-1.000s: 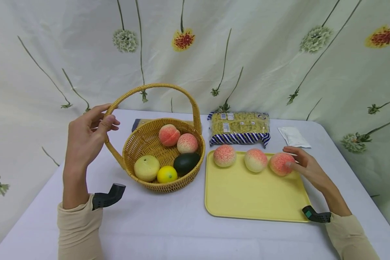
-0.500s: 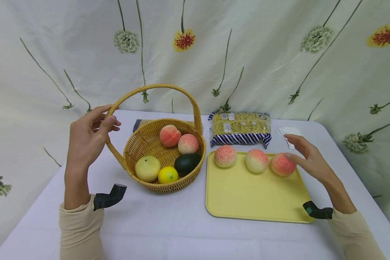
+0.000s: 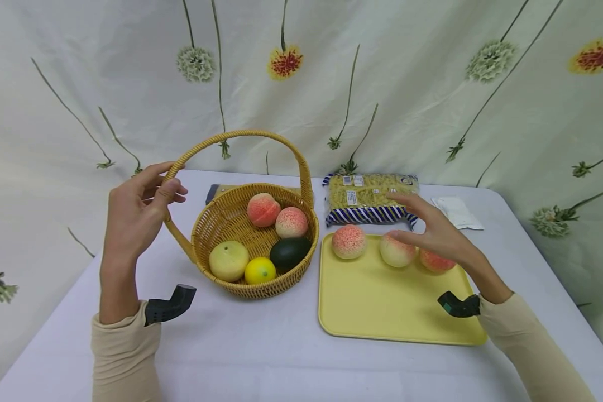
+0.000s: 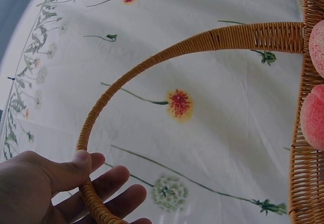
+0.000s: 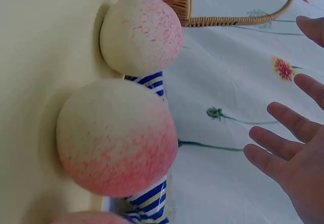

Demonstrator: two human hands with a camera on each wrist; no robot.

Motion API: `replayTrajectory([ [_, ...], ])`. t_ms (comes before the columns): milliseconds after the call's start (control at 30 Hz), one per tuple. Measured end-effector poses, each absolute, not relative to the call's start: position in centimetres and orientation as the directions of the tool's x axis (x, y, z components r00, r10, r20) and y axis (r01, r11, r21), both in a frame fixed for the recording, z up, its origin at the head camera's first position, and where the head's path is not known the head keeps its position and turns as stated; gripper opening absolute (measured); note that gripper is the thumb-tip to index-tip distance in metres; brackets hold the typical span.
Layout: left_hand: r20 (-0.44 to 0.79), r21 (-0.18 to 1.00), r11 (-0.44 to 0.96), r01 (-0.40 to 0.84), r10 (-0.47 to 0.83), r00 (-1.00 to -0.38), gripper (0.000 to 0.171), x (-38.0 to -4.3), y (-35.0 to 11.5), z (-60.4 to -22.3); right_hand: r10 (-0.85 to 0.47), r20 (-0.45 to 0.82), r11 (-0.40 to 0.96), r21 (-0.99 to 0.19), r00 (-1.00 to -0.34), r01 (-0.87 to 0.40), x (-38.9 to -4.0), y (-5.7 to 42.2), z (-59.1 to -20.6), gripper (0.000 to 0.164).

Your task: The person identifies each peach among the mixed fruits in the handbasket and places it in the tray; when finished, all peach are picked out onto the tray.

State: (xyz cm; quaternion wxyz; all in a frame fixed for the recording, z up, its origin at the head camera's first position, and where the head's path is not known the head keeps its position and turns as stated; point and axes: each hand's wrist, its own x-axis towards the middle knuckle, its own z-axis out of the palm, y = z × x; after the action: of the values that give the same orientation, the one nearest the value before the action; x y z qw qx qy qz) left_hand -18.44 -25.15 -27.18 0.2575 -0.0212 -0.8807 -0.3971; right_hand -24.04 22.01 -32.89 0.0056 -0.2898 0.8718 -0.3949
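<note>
My left hand point(image 3: 135, 215) grips the handle point(image 3: 251, 133) of a wicker basket point(image 3: 251, 290); the left wrist view shows thumb and fingers round the wicker point(image 4: 87, 133). Inside the basket are two peaches point(image 3: 263, 210), a pale yellow round fruit point(image 3: 228, 261), a lemon point(image 3: 259, 271) and a dark green, avocado-like fruit point(image 3: 290, 253). Three more peaches line the far side of a yellow tray point(image 3: 382, 307). With fingers spread and holding nothing, my right hand point(image 3: 444, 237) hovers over the middle peach point(image 3: 396, 254), overlapping the right-hand peach point(image 3: 436, 262). The left-hand peach point(image 3: 349, 241) shows fully.
Behind the tray lies a bag of pasta point(image 3: 369, 195) with blue-striped ends. A small white packet point(image 3: 459, 212) rests at the back right. Part of a flat dark-edged item point(image 3: 220, 191) shows behind the basket. A flower-print curtain point(image 3: 417, 100) hangs behind the table.
My right hand has come off the right-hand peach, opened and moved left over the middle one. The left hand and the basket have stayed in place.
</note>
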Motion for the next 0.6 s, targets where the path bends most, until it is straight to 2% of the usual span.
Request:
replayTrajectory([
  [233, 0.474, 0.688, 0.683, 0.245, -0.168, -0.864, 0.034, -18.4, -25.1, -27.1, -0.623, 0.225, 0.492, -0.632, -0.749, -0.599, -25.0, 17.9, -31.2, 0.068],
  [467, 0.476, 0.689, 0.681, 0.247, -0.169, -0.863, 0.034, -18.5, -25.0, -27.2, -0.72, 0.24, 0.484, -0.499, -0.651, -0.719, -25.7, 14.5, -29.8, 0.069],
  [600, 0.474, 0.688, 0.684, 0.241, -0.172, -0.864, 0.034, -18.4, -25.1, -27.2, -0.762, 0.214, 0.473, -0.461, -0.611, -0.751, -26.3, 12.7, -29.1, 0.07],
])
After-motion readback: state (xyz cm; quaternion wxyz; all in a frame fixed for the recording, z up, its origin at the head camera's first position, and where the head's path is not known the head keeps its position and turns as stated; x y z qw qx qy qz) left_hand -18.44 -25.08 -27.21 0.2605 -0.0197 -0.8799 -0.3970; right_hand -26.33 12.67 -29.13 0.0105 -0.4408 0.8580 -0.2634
